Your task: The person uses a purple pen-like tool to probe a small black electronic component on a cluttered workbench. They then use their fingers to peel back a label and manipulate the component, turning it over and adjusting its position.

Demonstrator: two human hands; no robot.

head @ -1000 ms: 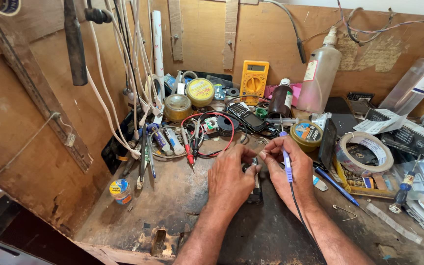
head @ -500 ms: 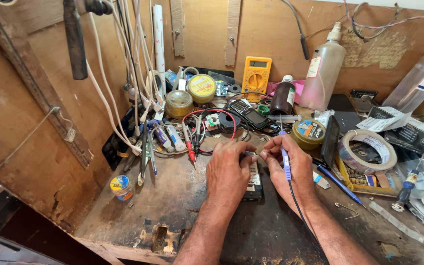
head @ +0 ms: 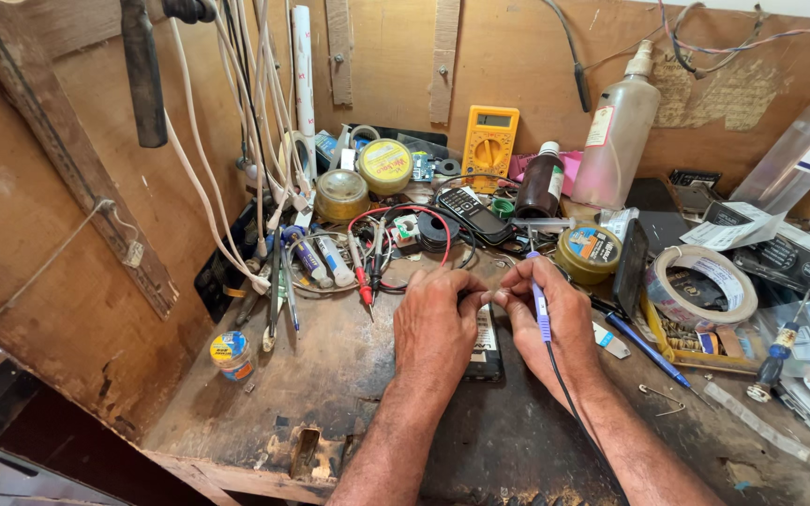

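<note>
Under both hands, small dark device (head: 486,349); left hand (head: 435,323) pinching something tiny, right hand (head: 555,323) gripping soldering iron (head: 539,302); work mid-way, unfinished.

We are at an electronics repair workbench: around the yellow multimeter (head: 489,146) lie red probe leads (head: 365,281) to its left, solder paste tins (head: 385,166) beside it, tape roll (head: 702,283) to its right.
</note>
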